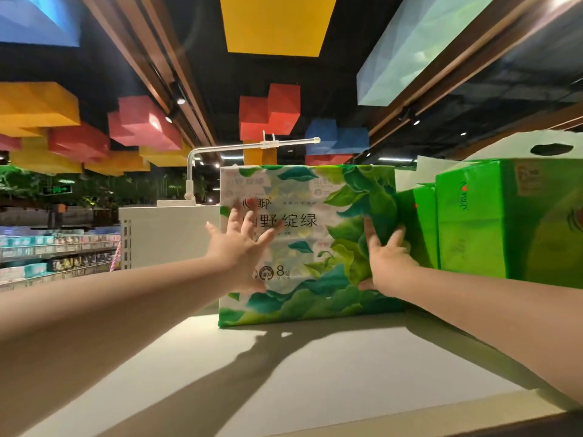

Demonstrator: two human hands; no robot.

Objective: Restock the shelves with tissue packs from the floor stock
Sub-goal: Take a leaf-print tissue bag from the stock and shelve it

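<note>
Tissue pack [307, 244] stands upright on top shelf [284, 373], touching green packs [492, 222] on its right. Left hand [239, 247] flat on its face, fingers spread. Right hand [386, 257] at its right edge, fingers straight, not gripping. Risk: soft, tall pack w/ no real hold; uneven push could tip it back or skew it vs neighbours.

Tissue pack [307, 244] front: brand 心相印, partly behind fingers; big black chars 野绽绿, w/ first char covered by left hand [239, 247]; bottom left "100%" in round badge, then "8包" w/ small blurred line under it; green pack [504, 222] at right: same logo, sideways on its face; far left, green exit sign [56, 190], too small to read.
</note>
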